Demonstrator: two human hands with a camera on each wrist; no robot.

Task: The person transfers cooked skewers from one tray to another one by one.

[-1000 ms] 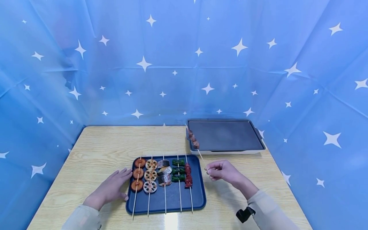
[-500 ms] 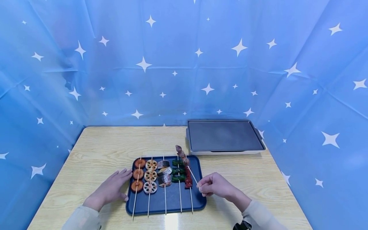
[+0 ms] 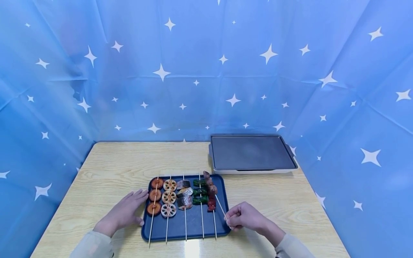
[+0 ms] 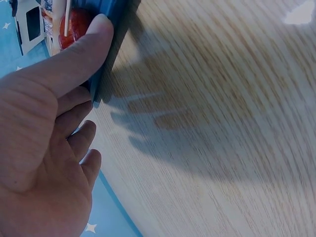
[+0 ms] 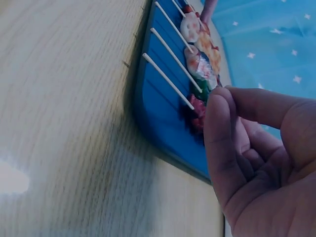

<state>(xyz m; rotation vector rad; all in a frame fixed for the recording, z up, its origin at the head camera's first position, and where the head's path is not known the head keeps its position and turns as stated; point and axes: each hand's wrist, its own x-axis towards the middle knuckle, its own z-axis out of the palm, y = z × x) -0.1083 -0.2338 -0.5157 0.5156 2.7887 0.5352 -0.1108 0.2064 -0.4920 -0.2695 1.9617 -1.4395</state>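
My right hand (image 3: 243, 216) pinches the stick end of a brown meat skewer (image 3: 209, 182) between thumb and fingertips. Its chunks overlap the red meat skewer (image 3: 211, 205) at the right side of the blue tray (image 3: 193, 227), and the stick slants towards the hand. My left hand (image 3: 124, 211) is at the tray's left rim, fingers extended; in the left wrist view its thumb (image 4: 98, 32) lies against the rim. Alongside on the tray are skewers of green pepper (image 3: 200, 200), fish pieces (image 3: 185, 201), lotus root slices (image 3: 169, 210) and brown-orange round slices (image 3: 153, 208).
A dark flat griddle (image 3: 253, 152) with a pale base stands at the table's back right, behind the tray. Wooden table (image 3: 129, 161) surrounds the tray. A blue curtain (image 3: 200, 89) with white stars hangs behind and along both sides.
My right hand has carried the brown meat skewer from in front of the griddle's left side back and down over the tray's right side. The left hand has stayed put.
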